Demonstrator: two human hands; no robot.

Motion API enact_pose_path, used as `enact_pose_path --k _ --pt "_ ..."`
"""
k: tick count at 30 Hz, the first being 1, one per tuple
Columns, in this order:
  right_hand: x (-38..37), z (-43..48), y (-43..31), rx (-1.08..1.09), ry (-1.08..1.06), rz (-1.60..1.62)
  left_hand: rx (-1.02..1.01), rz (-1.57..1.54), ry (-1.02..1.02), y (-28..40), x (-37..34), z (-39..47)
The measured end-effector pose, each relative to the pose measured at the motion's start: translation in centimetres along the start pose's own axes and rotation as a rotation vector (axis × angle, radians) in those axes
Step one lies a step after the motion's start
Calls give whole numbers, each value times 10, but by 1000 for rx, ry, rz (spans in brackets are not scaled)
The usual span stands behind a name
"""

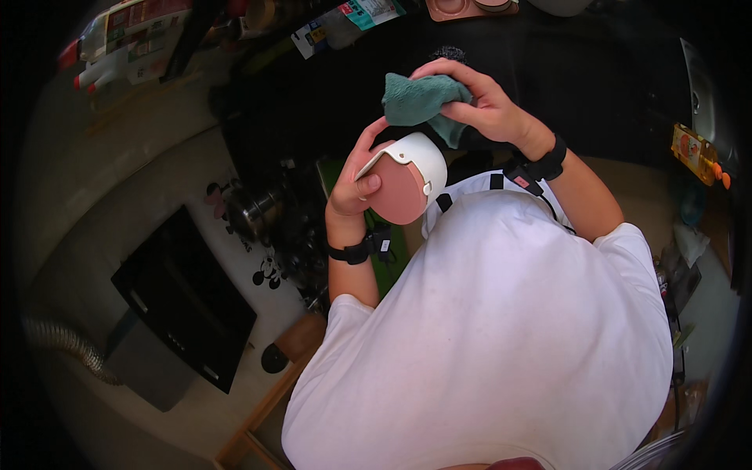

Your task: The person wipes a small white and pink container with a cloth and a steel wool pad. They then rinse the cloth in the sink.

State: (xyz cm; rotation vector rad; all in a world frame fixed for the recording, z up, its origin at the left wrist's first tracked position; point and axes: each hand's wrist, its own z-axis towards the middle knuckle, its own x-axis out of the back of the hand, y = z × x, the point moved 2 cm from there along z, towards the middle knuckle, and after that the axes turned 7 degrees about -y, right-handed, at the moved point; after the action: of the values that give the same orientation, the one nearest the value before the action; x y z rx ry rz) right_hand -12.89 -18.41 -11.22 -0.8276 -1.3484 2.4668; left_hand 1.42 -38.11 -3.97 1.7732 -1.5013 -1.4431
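Observation:
My left hand (357, 176) grips a small round container (399, 188) with a pink face and a white curved band, its thumb lying on the pink face. The container is tilted, with that face turned towards me. Above and to the right, my right hand (484, 103) holds a crumpled green cloth (420, 100) between thumb and fingers. The cloth hangs just above the container's white band; whether it touches my left fingertip cannot be told. A dark, shiny mesh-like item (449, 54) shows just beyond my right fingers.
Ahead lies a black countertop (558, 76) with a pink tray (437, 12) and a packet (373, 10) at its far side. At right are a metal sink (699, 88) and a bottle of yellow liquid (693, 154). Metal pots (252, 211) stand at left, bottles (111, 73) far left.

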Motion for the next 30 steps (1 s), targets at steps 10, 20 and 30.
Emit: enact_pose_path --k 10,20,30 --pt "-29 13 2 114 -72 -10 -7 -183 233 -4 8 -8" --pt "-30 1 -3 -16 5 102 -6 -253 209 -3 9 -7" --pt "-33 -1 9 -17 75 66 -124 -154 447 -7 -2 -7"
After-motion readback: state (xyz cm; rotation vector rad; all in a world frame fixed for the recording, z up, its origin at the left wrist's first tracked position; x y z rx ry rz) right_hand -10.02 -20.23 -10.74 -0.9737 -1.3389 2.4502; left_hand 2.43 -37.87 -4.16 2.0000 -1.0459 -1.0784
